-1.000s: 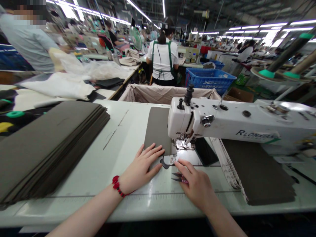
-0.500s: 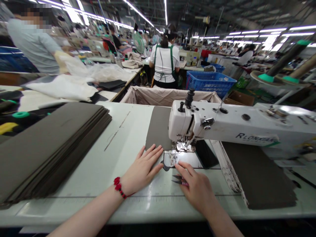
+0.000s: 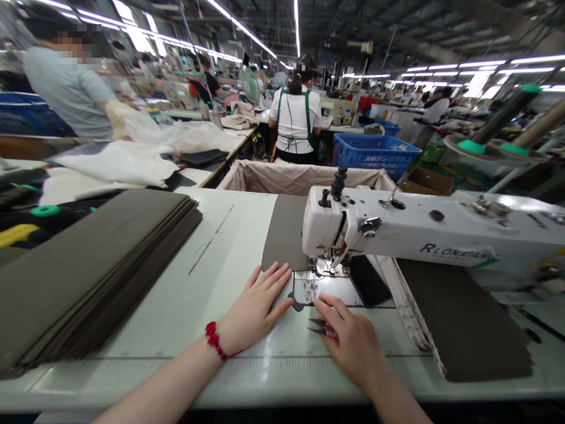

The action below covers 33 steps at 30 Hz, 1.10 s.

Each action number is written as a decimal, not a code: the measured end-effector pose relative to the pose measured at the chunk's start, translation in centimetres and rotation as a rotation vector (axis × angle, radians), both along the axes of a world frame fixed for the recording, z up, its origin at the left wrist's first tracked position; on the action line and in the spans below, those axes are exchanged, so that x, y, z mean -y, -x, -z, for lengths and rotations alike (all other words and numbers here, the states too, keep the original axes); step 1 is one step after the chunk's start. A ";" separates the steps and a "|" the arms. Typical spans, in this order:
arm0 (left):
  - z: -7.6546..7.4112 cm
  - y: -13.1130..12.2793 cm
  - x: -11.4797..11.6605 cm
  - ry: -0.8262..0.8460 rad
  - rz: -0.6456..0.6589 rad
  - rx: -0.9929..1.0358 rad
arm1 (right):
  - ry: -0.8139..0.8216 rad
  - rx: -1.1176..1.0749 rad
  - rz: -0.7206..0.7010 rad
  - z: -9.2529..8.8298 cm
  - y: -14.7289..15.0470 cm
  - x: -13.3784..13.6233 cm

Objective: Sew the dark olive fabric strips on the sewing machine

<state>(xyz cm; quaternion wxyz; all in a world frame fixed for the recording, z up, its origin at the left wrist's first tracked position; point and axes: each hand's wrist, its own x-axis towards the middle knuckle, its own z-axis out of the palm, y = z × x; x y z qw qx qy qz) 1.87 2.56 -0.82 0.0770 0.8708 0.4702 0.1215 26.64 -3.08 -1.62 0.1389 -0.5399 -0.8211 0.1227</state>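
A dark grey fabric piece (image 3: 285, 232) lies on the table under the head of a white sewing machine (image 3: 397, 227), running away from me past the needle. My left hand (image 3: 256, 309) lies flat with fingers spread, fingertips at the near end of the piece. A red bead bracelet circles that wrist. My right hand (image 3: 353, 341) rests on the table just before the metal needle plate (image 3: 309, 288). It is curled around small thread snips (image 3: 318, 327), forefinger stretched toward the plate.
A tall stack of dark grey sheets (image 3: 88, 265) fills the table's left side. More grey material (image 3: 463, 318) lies at right under the machine arm. A cloth-lined bin (image 3: 300, 174) sits behind the table, a blue crate (image 3: 375, 150) beyond. Other workers stand at far tables.
The fabric piece has fed away from me through the machine, baring more of the needle plate. My left hand followed it slightly forward. My right hand barely moved.
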 end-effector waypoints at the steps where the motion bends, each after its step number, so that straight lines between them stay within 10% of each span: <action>1: 0.0 0.0 0.0 0.000 0.001 -0.001 | -0.002 0.001 0.001 0.0 0.0 0.0; 33: 0.8 0.3 -0.3 -0.050 0.030 -0.026 | 0.008 -0.038 0.021 -1.3 0.2 0.0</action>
